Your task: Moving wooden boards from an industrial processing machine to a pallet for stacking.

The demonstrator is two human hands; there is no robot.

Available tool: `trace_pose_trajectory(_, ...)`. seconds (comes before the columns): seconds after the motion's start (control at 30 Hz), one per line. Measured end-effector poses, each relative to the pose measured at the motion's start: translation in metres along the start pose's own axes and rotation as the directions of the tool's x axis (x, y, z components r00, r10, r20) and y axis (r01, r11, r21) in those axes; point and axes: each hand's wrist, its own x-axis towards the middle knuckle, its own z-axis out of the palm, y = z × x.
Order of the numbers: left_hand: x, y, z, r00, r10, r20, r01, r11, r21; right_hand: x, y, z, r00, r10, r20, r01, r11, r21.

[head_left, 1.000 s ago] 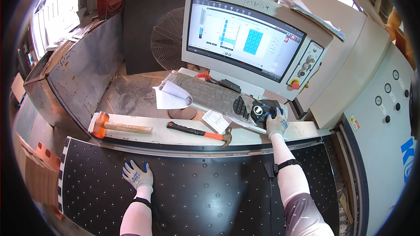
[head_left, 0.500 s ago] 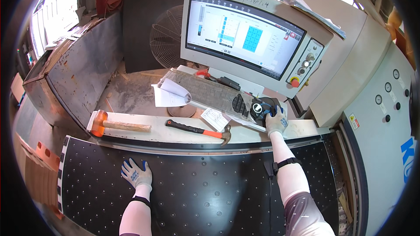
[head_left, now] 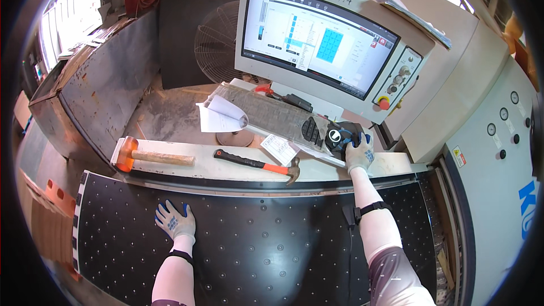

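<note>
My left hand, in a pale glove with blue edging, lies open with fingers spread on a black table studded with small round metal points. My right hand, gloved the same way, reaches to the far ledge and curls over a dark rounded thing with a white ring on it. What lies beneath the fingers is mostly hidden. Beside it runs a grey covered keyboard, with a block of black keys showing at its right end. Above stands a lit monitor showing blue panels.
On the white ledge lie an orange-headed mallet, a claw hammer and a printed slip. A curled paper rests on the keyboard. Behind are a fan and metal bin; a gauge cabinet stands right.
A small list has opened near the middle of the monitor. My left hand has shifted slightly left and up on the table. My right hand stays at the dark rounded thing.
</note>
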Motion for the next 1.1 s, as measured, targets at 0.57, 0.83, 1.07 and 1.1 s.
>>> trace_pose_trajectory(0.57,0.0014,-0.0017,0.0013,1.000,-0.012,0.010,0.012,1.000,0.012,0.0019,-0.0026,0.0018,0.996,0.038,0.079,-0.037,0.999,-0.022)
trace_pose_trajectory(0.83,-0.0003,0.0006,-0.0024,1.000,-0.011,0.012,0.011,1.000,0.010,0.0029,-0.0007,0.0033,0.997,0.024,0.067,-0.021,0.999,-0.040)
trace_pose_trajectory(1.07,-0.0007,-0.0007,-0.0036,1.000,-0.011,0.016,0.011,1.000,0.007,0.0021,-0.0037,0.0016,0.996,0.032,0.079,-0.030,0.999,-0.029)
trace_pose_trajectory(1.1,-0.0006,-0.0018,-0.0031,1.000,-0.013,0.016,0.013,1.000,0.007,0.0015,-0.0046,0.0013,0.996,0.030,0.081,-0.027,0.999,-0.035)
